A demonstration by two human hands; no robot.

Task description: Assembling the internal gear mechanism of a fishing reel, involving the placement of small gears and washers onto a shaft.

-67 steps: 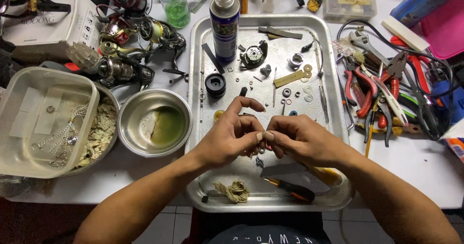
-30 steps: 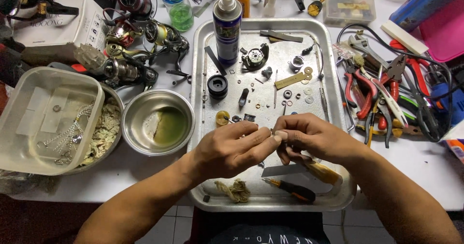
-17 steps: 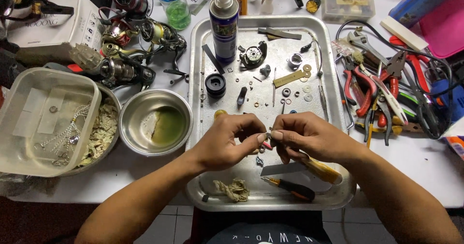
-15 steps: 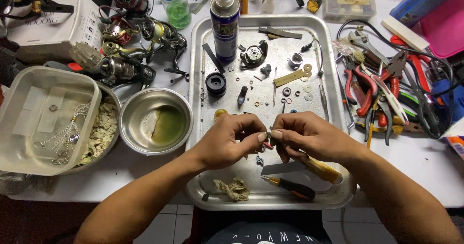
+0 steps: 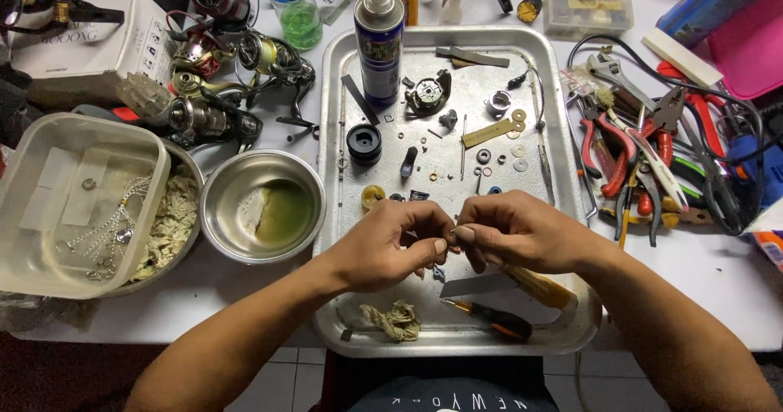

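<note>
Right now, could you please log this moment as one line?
left hand: pinching small part | right hand: pinching same part | over metal tray | spray can upright

A steel bowl (image 5: 263, 206) sits left of the metal tray (image 5: 555, 135), pliers (image 5: 608, 147) to its right.

l hand (image 5: 383, 245) & r hand (image 5: 514, 232) dipped toward tray's near edge approx 1 s ago, now back up, fingertips pinched together.
</note>
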